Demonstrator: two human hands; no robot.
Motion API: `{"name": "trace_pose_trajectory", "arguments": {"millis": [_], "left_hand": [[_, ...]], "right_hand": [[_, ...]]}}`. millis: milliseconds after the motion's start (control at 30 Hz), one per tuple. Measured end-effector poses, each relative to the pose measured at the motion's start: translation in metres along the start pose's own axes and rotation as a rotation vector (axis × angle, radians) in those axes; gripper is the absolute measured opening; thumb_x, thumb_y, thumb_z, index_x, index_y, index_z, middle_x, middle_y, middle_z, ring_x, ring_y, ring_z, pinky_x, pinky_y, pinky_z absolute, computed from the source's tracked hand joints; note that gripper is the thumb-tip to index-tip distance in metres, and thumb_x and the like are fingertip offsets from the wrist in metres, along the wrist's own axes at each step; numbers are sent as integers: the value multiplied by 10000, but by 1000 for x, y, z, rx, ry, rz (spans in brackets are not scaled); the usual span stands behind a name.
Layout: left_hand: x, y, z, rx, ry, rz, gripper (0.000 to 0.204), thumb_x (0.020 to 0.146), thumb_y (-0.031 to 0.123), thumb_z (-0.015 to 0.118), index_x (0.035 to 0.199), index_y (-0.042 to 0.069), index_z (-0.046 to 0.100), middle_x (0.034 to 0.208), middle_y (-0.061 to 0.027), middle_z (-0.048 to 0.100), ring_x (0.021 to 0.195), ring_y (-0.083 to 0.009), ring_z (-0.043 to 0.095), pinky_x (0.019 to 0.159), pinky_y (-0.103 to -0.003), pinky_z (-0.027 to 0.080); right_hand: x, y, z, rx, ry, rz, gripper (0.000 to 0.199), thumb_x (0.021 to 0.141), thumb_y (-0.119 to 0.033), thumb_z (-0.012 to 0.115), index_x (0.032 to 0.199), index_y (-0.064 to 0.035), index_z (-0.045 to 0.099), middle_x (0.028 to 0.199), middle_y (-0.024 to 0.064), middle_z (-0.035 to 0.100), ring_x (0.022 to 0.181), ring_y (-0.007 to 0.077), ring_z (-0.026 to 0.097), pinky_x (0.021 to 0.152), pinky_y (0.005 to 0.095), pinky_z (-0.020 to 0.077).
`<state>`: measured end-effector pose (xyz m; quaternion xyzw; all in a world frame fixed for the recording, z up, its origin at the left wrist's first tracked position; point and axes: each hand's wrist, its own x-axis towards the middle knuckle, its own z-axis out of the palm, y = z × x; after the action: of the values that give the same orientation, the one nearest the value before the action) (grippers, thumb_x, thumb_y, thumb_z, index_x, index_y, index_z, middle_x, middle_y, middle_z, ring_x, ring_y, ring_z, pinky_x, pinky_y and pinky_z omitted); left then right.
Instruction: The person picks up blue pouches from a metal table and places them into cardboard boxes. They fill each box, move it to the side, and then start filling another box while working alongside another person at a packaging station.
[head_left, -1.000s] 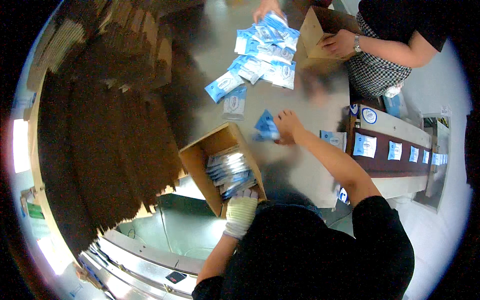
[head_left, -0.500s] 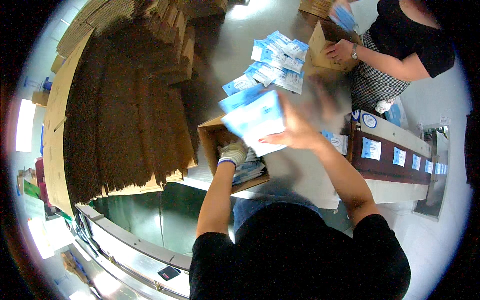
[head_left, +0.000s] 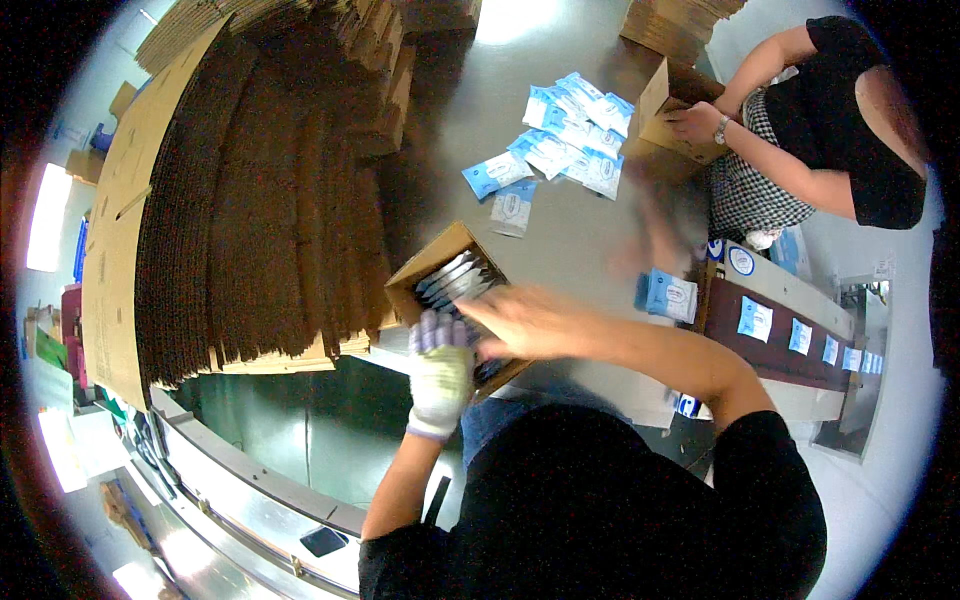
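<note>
An open cardboard box (head_left: 428, 258) stands at the table's near edge, with a row of silver-and-blue packets (head_left: 455, 276) on edge inside. My left hand (head_left: 440, 375), in a white striped glove, lies along the box's near left side with its fingers stretched out. Bare and slightly blurred, my right hand (head_left: 515, 320) reaches over the box's right side; its fingers go down among the packets and are partly hidden. Beyond the box, a heap of blue-and-white packets (head_left: 575, 125) is spread on the table, with a single packet (head_left: 512, 208) nearer to me.
Stacked flat cardboard (head_left: 250, 220) rises along the left. At the right, a conveyor (head_left: 780, 345) carries spaced packets, and two packets (head_left: 670, 297) overlap at its end. Across the table, a co-worker (head_left: 790, 120) has both hands at another open box (head_left: 665, 120).
My right hand has brought its blue-and-white packets down to the box. My left hand has come out of the box to its near left side. The co-worker's raised packet is now out of sight.
</note>
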<state>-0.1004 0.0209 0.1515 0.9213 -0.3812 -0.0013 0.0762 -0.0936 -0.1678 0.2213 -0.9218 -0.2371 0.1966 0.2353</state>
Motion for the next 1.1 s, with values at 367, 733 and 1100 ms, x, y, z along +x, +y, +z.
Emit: {"name": "trace_pose_trajectory", "arguments": {"millis": [367, 733, 1100], "left_hand": [[18, -25, -122, -65, 426, -246, 382, 736, 99, 561, 1103, 11, 501, 1155, -215, 494, 1122, -426, 440, 961, -505, 344], [-43, -116, -265, 360, 677, -651, 408, 898, 186, 479, 1244, -22, 420, 1264, -193, 449, 1180, -290, 422, 1000, -417, 344], [-28, -129, -274, -270, 928, -786, 338, 882, 62, 488, 1214, -3, 498, 1236, -114, 510, 1108, -199, 483, 942, -298, 386]], "right_hand": [[77, 7, 87, -340, 100, -26, 126, 791, -142, 489, 877, -55, 521, 517, 47, 544, 472, 217, 582, 417, 327, 449], [191, 197, -92, -712, 479, 633, 215, 749, -210, 592, 933, -101, 611, 840, 118, 592, 866, 261, 562, 723, 370, 424], [66, 146, 22, -128, 449, 138, 346, 733, -188, 664, 1036, -76, 539, 1040, 142, 524, 1000, 332, 503, 837, 435, 420]]}}
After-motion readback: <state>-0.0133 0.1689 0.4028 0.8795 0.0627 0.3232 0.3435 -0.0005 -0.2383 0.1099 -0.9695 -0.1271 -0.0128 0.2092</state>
